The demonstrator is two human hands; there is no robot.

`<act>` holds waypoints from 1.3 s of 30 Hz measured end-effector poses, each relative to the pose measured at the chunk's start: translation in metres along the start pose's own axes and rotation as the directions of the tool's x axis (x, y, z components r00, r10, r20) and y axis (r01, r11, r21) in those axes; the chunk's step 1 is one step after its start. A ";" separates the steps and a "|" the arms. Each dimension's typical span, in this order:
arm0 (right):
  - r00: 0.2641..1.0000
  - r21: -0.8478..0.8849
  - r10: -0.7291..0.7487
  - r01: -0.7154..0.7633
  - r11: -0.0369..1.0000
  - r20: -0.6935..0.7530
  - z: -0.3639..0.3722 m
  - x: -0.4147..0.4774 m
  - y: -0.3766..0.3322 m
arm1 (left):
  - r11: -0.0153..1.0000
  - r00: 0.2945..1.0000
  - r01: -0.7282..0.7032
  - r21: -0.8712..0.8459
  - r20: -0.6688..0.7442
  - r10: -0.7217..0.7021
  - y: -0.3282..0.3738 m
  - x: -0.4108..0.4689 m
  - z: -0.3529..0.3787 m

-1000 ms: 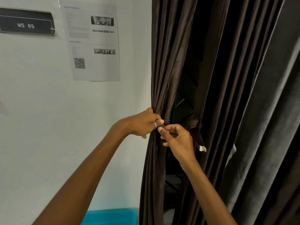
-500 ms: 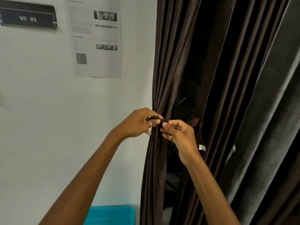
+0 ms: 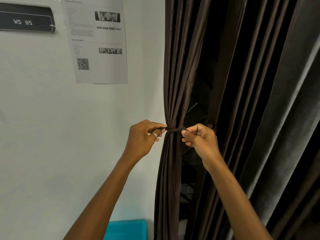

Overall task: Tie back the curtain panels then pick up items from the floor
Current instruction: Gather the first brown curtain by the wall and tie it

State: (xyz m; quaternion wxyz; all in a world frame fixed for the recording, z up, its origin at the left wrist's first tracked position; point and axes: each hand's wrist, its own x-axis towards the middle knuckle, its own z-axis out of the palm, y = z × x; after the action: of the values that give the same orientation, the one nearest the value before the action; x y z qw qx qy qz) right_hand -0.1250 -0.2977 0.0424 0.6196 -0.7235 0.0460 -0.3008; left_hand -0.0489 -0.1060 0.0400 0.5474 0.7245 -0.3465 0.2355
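A dark brown curtain panel [image 3: 174, 75] hangs beside the white wall, its left folds gathered into a narrow bunch. A thin brown tie-back [image 3: 174, 130] is wrapped around that bunch and crossed in front. My left hand [image 3: 143, 139], with a ring on one finger, pinches the tie's left end. My right hand [image 3: 201, 138] pinches its right end. The two hands are apart, one on each side of the bunch, with the tie stretched taut between them. The floor and any items on it are out of sight.
More dark curtain folds [image 3: 251, 101] and a grey panel [image 3: 297, 127] hang to the right. On the wall are a printed sheet [image 3: 97, 40] and a black sign "WS 05" [image 3: 26, 19]. A turquoise bin [image 3: 128, 229] stands low by the wall.
My hands, close together in front of the gathered folds before, have moved apart sideways, pulling the tie ends taut around the bunch. The camera view has shifted slightly.
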 end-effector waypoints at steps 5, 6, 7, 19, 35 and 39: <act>0.998 -0.118 -0.051 0.046 0.992 -0.039 -0.004 0.004 0.003 | 0.992 0.995 -0.057 0.116 -0.072 0.066 0.001 -0.003 0.000; 0.997 -0.128 -0.055 0.049 0.991 -0.046 -0.005 0.004 0.004 | 0.992 0.994 -0.054 0.111 -0.085 0.063 0.000 -0.005 0.000; 0.997 -0.133 -0.056 0.049 0.990 -0.051 -0.005 0.004 0.005 | 0.993 0.994 -0.050 0.102 -0.094 0.060 -0.001 -0.006 -0.001; 0.998 -0.167 -0.043 0.035 0.985 -0.045 0.001 0.007 0.012 | 0.996 0.991 -0.012 0.084 -0.135 0.023 -0.013 -0.013 -0.004; 0.999 -0.095 -0.005 0.001 0.996 -0.042 0.009 -0.013 0.031 | 0.962 0.945 0.262 -0.081 -0.180 -0.273 -0.003 -0.019 0.033; 1.000 -0.089 0.022 -0.024 0.996 -0.015 -0.006 -0.017 0.039 | 0.937 0.925 0.344 -0.057 -0.148 -0.349 -0.002 -0.026 0.043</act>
State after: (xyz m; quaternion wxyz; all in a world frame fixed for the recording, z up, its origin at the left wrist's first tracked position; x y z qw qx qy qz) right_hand -0.1297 -0.3043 0.0008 0.5899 -0.7477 0.0721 -0.2964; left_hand -0.0654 -0.1403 0.0074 0.6164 0.7455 -0.1725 0.1859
